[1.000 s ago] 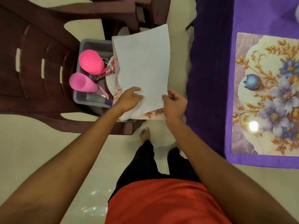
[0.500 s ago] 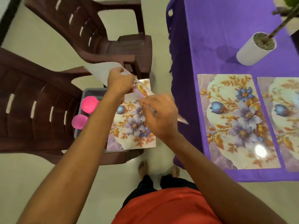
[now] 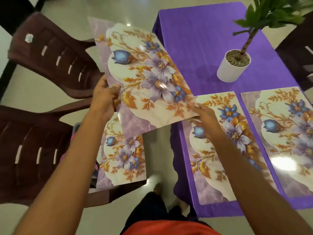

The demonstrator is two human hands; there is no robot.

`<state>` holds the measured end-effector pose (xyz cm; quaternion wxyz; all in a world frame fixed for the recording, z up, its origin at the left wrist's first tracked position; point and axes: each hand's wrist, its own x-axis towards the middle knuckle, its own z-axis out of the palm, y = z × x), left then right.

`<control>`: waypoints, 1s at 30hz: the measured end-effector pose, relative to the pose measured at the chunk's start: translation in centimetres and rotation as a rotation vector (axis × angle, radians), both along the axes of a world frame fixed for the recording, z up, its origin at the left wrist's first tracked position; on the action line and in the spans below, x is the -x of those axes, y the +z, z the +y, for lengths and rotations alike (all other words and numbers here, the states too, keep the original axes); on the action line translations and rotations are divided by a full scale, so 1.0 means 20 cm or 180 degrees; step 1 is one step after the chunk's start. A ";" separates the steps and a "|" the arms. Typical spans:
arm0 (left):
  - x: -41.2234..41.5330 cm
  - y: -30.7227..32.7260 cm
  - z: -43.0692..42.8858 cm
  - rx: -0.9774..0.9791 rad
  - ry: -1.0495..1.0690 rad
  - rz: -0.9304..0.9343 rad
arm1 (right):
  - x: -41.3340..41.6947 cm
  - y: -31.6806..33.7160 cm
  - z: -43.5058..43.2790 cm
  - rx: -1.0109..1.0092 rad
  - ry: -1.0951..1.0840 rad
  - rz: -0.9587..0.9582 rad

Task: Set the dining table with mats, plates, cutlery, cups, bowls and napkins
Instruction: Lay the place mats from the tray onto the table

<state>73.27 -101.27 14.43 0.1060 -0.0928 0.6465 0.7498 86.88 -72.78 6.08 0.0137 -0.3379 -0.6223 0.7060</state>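
I hold the mat (image 3: 144, 73) in the air at the left edge of the table (image 3: 194, 39), partly over the table's corner and partly over the floor (image 3: 33, 92). It is tilted, with the printed side up. It is a thin, stiff rectangle, and its glossy face catches the light. The print shows a cream scalloped panel on lilac marble, with blue and pale violet flowers and golden leaves.

My left hand (image 3: 103, 97) grips the left long edge, thumb on top and fingers curled below. My right hand (image 3: 205, 116) holds the near right corner, with the fingers close together on the edge. This hand is blurred, so I cannot tell where the thumb lies.

The table wears a smooth purple cloth that hangs down the sides in soft folds. At the table's near edge lie a second mat (image 3: 216, 158) and a third mat (image 3: 288, 141) of the same print, flat, with a narrow strip of cloth between them. Farther back on the table stands a round white pot (image 3: 232, 70) filled with grey gravel. It holds a plant (image 3: 271, 12) with green leaves and a ringed stem.

Left of the table are a far chair (image 3: 55, 56) and a near chair (image 3: 33, 150), both of brown plastic with slotted backs. On the near chair lies a fourth mat (image 3: 122, 158), its far end hidden under the mat I hold. The floor is pale and shiny.
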 end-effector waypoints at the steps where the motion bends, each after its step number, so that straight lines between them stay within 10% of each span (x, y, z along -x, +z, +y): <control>1: 0.05 -0.05 0.04 0.0157 -0.0021 -0.0109 | 0.03 0.03 0.04 0.0512 -0.0103 0.0029; 11: 0.84 -0.43 0.62 0.0794 -0.0293 -0.0383 | 0.58 -0.11 0.37 -0.0851 -0.0718 0.0501; 18: 1.48 -0.65 1.10 0.0672 -0.0655 -0.0657 | 1.10 -0.26 0.66 0.1050 -0.1971 0.0283; 23: 1.57 -0.81 1.26 0.1055 -0.1031 -0.0601 | 1.28 -0.42 0.68 0.1173 -0.2183 0.0422; 30: 1.63 -0.94 1.28 0.2212 -0.1576 0.1082 | 1.50 -0.46 0.69 0.0801 -0.2866 0.0167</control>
